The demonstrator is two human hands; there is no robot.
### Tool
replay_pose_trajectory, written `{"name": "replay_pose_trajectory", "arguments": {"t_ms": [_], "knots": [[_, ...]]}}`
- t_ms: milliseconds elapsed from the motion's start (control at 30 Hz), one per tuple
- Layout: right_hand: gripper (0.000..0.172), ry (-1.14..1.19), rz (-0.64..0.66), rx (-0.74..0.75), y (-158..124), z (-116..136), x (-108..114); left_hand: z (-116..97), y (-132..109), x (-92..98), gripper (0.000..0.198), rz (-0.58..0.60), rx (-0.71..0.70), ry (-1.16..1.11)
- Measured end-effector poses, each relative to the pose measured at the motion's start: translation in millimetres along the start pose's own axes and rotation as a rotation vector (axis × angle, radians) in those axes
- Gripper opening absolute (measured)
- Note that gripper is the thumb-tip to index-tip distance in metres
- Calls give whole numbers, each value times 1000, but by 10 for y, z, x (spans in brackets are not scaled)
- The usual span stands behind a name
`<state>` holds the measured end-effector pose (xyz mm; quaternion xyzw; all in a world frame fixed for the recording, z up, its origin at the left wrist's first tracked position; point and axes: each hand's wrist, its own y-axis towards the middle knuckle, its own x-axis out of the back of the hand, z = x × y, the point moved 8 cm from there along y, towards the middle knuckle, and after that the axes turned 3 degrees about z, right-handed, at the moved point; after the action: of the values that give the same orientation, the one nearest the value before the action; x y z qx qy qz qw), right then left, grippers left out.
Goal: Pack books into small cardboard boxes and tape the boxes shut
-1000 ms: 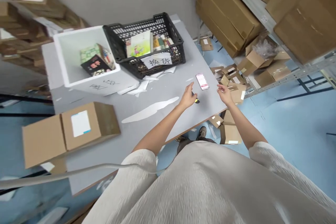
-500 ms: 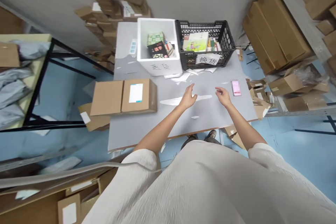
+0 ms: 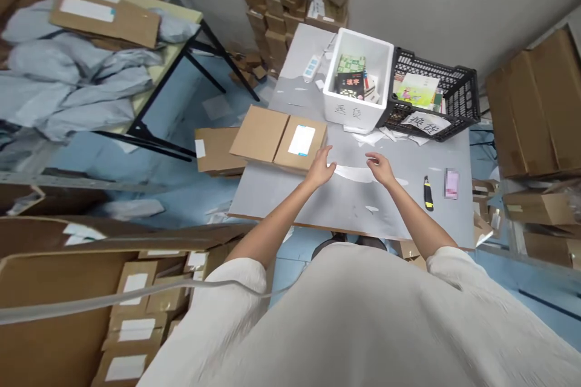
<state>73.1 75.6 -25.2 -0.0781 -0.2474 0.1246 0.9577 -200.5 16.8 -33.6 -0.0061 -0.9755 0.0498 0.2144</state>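
Note:
My left hand [image 3: 320, 169] is over the grey table [image 3: 336, 208], its fingers apart and nothing held. It is right by the near right corner of a brown cardboard box [image 3: 280, 160] with a white label; whether it touches the box I cannot tell. My right hand [image 3: 380, 169] hovers over the table with fingers bent and apart, and it too holds nothing. A black and yellow utility knife [image 3: 428, 193] lies to its right. Beside the knife is a flat pink thing [image 3: 451, 184], perhaps a phone.
At the table's back stand a white foam box [image 3: 351, 112] and a black plastic crate [image 3: 460, 118], both holding books. A power strip [image 3: 311, 68] lies on the left. Grey parcels [image 3: 68, 84] fill another table. A large carton [image 3: 59, 320] of boxes is at lower left.
The view has turned left, so the table and its objects sit farther right in it. My left hand is now close to the cardboard box. The utility knife has come into sight.

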Motion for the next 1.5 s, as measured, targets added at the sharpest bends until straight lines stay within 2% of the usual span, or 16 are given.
{"name": "replay_pose_trajectory", "arguments": {"t_ms": [200, 367, 500, 667, 867, 1067, 1200, 1300, 1400, 1500], "knots": [[37, -98, 187, 67, 420, 365, -667, 307, -234, 461, 60, -111, 57, 47], [48, -246, 313, 164, 896, 696, -1219, 520, -439, 715, 57, -196, 118, 68], [62, -381, 351, 247, 1248, 865, -1555, 645, -525, 770, 55, -192, 159, 88], [76, -511, 385, 241, 1553, 847, -1781, 740, -567, 716, 55, -173, 210, 89], [92, -462, 397, 209, 1713, 751, -1830, 769, -599, 622, 53, -162, 252, 83], [95, -419, 400, 272, 1622, 766, -1767, 731, -601, 542, 52, -182, 291, 80], [91, -469, 315, 145, 1509, 660, -1553, 636, -619, 485, 50, -160, 342, 166], [75, -474, 271, 16, 1358, 522, -1359, 579, -661, 482, 50, -174, 372, 218], [63, -487, 234, -8, 1176, 430, -1171, 526, -673, 505, 53, -214, 329, 228], [62, -491, 169, -7, 1005, 341, -924, 456, -627, 470, 60, -222, 247, 223]]}}
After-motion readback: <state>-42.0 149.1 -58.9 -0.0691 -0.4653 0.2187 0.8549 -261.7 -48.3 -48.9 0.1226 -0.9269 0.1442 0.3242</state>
